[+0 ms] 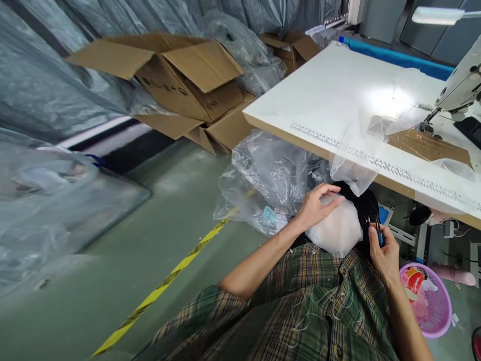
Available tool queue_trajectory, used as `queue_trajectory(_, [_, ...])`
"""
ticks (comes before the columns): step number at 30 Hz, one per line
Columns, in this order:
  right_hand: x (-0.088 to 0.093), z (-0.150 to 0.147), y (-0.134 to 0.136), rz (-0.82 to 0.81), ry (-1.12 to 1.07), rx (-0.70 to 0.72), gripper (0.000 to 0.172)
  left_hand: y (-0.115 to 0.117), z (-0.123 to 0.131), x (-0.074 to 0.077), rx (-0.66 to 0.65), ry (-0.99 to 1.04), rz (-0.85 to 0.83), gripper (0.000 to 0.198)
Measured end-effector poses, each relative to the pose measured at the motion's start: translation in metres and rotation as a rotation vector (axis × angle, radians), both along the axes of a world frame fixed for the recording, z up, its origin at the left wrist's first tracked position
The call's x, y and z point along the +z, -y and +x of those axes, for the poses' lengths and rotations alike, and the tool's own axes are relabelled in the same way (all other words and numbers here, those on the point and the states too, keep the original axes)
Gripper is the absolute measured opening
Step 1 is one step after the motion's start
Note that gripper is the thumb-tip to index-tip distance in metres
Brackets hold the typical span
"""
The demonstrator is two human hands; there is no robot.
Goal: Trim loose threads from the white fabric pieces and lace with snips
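Observation:
In my lap lies a rounded bundle of white sheer fabric [338, 230], resting against the plaid shirt. My left hand [318, 206] holds its upper left side, with the thumb across the top and the fingers curled at the far edge. To the right, my right hand [385, 250] grips a pair of small thread snips [379, 233] with dark blades pointing up. The snips are apart from the fabric. Loose threads [313, 318] cling to the shirt front.
A white sewing table [308, 95] with a printed ruler edge stands ahead, bearing a sewing machine [464, 82] and sheer cloth [355, 173] hanging over its edge. Cardboard boxes [188, 95] and plastic bags [270, 165] lie left of it. A pink basket [443, 311] sits at lower right.

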State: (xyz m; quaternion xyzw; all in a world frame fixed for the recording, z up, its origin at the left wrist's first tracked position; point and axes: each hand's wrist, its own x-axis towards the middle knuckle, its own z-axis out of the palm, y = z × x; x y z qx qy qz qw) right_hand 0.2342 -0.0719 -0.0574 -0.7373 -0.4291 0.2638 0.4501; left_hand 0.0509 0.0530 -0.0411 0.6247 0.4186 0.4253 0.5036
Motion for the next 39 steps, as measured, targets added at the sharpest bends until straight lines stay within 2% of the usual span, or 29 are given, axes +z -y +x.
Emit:
queue_trajectory(4, [0.009, -0.004, -0.002, 0.103, -0.004, -0.006, 0.048, -0.006, 0.031, 0.007, -0.038, 0.248, -0.327, 0.050])
queue_trajectory(8, [0.020, -0.008, -0.002, 0.169, -0.012, 0.002, 0.045, -0.008, 0.048, 0.017, -0.036, 0.337, -0.364, 0.045])
queue_trajectory(12, [0.032, -0.011, 0.000, 0.203, 0.014, -0.002, 0.041, -0.007, 0.031, 0.022, -0.072, 0.234, -0.231, 0.034])
queue_trajectory(17, [0.043, -0.020, -0.003, 0.262, 0.033, 0.049, 0.035, 0.006, -0.013, 0.039, -0.165, -0.056, 0.170, 0.019])
queue_trajectory(19, [0.046, -0.026, -0.006, 0.310, 0.047, 0.054, 0.033, 0.012, -0.025, 0.050, -0.240, -0.093, 0.283, 0.018])
queue_trajectory(21, [0.049, -0.028, -0.011, 0.361, 0.057, 0.025, 0.033, 0.015, -0.032, 0.058, -0.354, -0.071, 0.292, 0.022])
queue_trajectory(23, [0.053, -0.027, -0.018, 0.377, 0.042, -0.009, 0.035, 0.015, -0.036, 0.062, -0.466, 0.035, 0.196, 0.030])
queue_trajectory(25, [0.057, -0.024, -0.027, 0.350, -0.003, -0.007, 0.038, 0.014, -0.040, 0.060, -0.555, 0.186, 0.031, 0.040])
queue_trajectory(28, [0.063, -0.020, -0.042, 0.268, -0.098, 0.129, 0.042, 0.010, -0.045, 0.051, -0.613, 0.350, -0.165, 0.047])
queue_trajectory(31, [0.067, -0.029, -0.050, 0.195, -0.143, 0.276, 0.041, 0.006, -0.046, 0.044, -0.557, 0.408, -0.278, 0.046])
queue_trajectory(35, [0.075, -0.055, -0.036, 0.233, -0.090, 0.206, 0.034, 0.001, -0.038, 0.040, -0.425, 0.429, -0.488, 0.050])
queue_trajectory(36, [0.078, -0.061, -0.029, 0.235, -0.089, 0.251, 0.030, 0.001, -0.035, 0.040, -0.415, 0.428, -0.527, 0.051])
queue_trajectory(37, [0.082, -0.066, -0.021, 0.219, -0.105, 0.366, 0.026, 0.001, -0.031, 0.038, -0.423, 0.428, -0.561, 0.051])
queue_trajectory(39, [0.087, -0.070, -0.007, 0.171, -0.174, 0.668, 0.018, 0.001, -0.024, 0.036, -0.464, 0.453, -0.619, 0.050])
